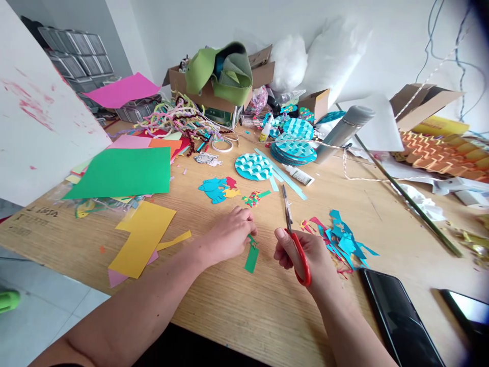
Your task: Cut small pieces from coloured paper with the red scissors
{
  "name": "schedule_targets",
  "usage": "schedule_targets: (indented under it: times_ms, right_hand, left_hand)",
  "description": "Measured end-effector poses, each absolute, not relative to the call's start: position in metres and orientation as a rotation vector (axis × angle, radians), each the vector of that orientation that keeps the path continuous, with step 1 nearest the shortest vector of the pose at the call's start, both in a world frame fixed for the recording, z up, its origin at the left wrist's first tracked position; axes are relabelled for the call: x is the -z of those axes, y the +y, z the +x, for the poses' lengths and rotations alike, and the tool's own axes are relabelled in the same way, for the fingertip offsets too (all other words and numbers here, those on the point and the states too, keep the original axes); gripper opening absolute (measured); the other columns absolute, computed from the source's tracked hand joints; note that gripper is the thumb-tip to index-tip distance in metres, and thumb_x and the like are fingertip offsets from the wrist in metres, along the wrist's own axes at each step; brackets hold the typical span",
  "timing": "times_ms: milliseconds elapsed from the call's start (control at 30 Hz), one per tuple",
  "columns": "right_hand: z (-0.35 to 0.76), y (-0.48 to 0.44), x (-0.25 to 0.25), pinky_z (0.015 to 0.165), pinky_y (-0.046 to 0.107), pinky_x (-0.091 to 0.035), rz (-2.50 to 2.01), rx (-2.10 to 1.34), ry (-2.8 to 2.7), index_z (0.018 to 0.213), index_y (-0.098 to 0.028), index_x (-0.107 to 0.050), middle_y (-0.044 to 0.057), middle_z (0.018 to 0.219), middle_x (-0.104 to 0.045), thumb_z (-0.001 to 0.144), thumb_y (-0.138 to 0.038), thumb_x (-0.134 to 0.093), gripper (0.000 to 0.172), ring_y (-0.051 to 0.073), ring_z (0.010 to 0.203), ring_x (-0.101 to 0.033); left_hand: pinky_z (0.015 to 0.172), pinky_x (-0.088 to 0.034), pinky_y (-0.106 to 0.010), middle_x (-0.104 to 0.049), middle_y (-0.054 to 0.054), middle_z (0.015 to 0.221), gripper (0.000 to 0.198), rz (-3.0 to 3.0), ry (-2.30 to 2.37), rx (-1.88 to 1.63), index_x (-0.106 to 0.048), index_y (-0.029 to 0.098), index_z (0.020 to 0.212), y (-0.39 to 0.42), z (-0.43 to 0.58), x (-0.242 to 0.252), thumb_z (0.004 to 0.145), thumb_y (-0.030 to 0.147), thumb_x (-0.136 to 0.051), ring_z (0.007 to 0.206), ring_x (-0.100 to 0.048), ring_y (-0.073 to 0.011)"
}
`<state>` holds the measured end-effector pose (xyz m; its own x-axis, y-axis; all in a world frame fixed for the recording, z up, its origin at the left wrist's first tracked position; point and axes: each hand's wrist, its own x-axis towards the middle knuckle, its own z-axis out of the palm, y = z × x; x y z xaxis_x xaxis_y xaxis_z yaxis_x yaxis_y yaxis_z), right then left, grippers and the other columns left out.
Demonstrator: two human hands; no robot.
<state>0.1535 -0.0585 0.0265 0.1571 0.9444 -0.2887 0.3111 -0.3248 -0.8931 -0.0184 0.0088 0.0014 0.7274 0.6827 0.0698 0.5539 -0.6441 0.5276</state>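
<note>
My right hand (298, 250) grips a pair of red-handled scissors (303, 265), its blades pointing away from me and nearly together. My left hand (233, 232) rests low over the table with curled fingers, closed at a small green paper piece (251, 238); the fingertips are partly hidden. Just below it lies a green paper strip (251, 259). Beyond the left hand are blue paper fish shapes (214, 189), a red one (231, 182) and a yellow one (231, 193). Tiny red, yellow and green snippets (252, 199) form a small heap beside them.
Blue and red scraps (346, 242) lie right of the scissors, near a black phone (395, 311). Yellow paper (147, 237) and a green sheet (126, 173) lie left. Farther back are a woven blue disc (253, 167), a glue bottle (299, 175) and a grey flask (346, 132).
</note>
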Motion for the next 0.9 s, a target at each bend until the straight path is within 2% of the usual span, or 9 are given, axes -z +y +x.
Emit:
schedule_targets:
  times_ms: [300, 433, 600, 733, 900]
  right_hand:
    - [0.152, -0.059, -0.026, 0.040, 0.018, -0.038, -1.731, -1.163, -1.217, 0.050, -0.015, -0.058, 0.002, 0.045, -0.058, 0.072, -0.068, -0.062, 0.057, 0.010, 0.040, -0.051]
    - [0.153, -0.058, -0.027, 0.041, 0.019, -0.039, -1.672, -1.160, -1.192, 0.052, -0.016, -0.059, 0.002, 0.047, -0.058, 0.074, -0.066, -0.061, 0.055, 0.010, 0.041, -0.051]
    - [0.155, -0.057, -0.023, 0.052, 0.023, -0.044, -1.407, -1.266, -1.171, 0.065, -0.014, -0.064, 0.006, 0.060, -0.064, 0.082, -0.060, -0.057, 0.049, 0.014, 0.053, -0.057]
    - [0.154, -0.056, -0.018, 0.064, 0.027, -0.045, -1.310, -1.293, -1.098, 0.073, -0.014, -0.064, 0.005, 0.069, -0.062, 0.082, -0.052, -0.062, 0.040, 0.017, 0.067, -0.057]
    - [0.153, -0.055, -0.015, 0.067, 0.029, -0.041, -1.266, -1.295, -1.022, 0.073, -0.014, -0.063, 0.003, 0.070, -0.058, 0.082, -0.050, -0.062, 0.037, 0.017, 0.071, -0.051]
  left_hand:
    - [0.084, -0.044, -0.033, -0.055, -0.007, 0.095, 0.013, 2.473, 0.891, -0.452, -0.062, 0.016, 0.076, 0.009, -0.019, 0.001, 0.080, 0.005, -0.056, 0.099, -0.049, -0.0214]
    - [0.085, -0.044, -0.032, -0.055, -0.005, 0.090, 0.010, 2.403, 0.805, -0.817, -0.063, 0.017, 0.075, 0.010, -0.017, -0.002, 0.081, 0.009, -0.060, 0.096, -0.050, -0.0192]
    - [0.075, -0.044, -0.030, -0.054, -0.004, 0.083, 0.011, 2.342, 0.770, -1.350, -0.062, 0.017, 0.077, 0.005, -0.012, -0.008, 0.083, 0.009, -0.058, 0.083, -0.050, -0.0156]
    - [0.068, -0.043, -0.028, -0.053, -0.003, 0.080, 0.016, 2.417, 0.701, -1.444, -0.063, 0.019, 0.080, -0.003, -0.011, -0.010, 0.083, 0.005, -0.055, 0.078, -0.047, -0.0144]
    - [0.069, -0.044, -0.028, -0.053, -0.004, 0.083, 0.020, 2.480, 0.652, -1.470, -0.063, 0.019, 0.084, -0.008, -0.011, -0.010, 0.079, 0.001, -0.055, 0.079, -0.047, -0.0149]
